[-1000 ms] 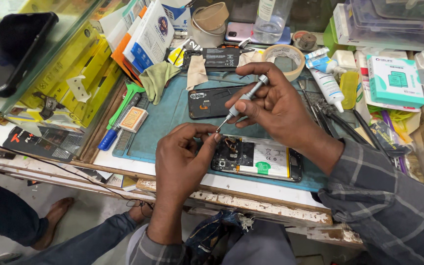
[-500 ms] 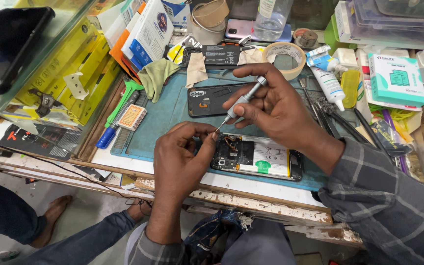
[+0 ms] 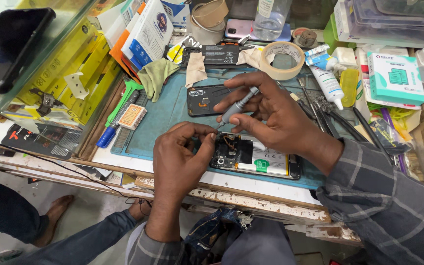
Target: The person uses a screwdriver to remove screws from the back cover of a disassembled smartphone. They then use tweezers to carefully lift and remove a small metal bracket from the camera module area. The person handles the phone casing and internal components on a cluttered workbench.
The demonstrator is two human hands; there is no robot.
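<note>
Right hand (image 3: 276, 118) fingers pinch a slim grey metal screwdriver (image 3: 236, 107) over the opened black phone (image 3: 253, 159); left hand (image 3: 177, 159) fingers clamp its fragile edge, likely safest held by the frame.

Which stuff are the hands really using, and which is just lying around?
In use:
opened phone, steadied by the left hand
grey screwdriver, held by the right hand

Lying about:
tape roll
green cloth
white tube
black back cover
blue mat

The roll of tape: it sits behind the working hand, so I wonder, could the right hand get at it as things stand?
Probably yes. The roll of tape lies just beyond the right hand with nothing between, but that hand holds the screwdriver.
</note>
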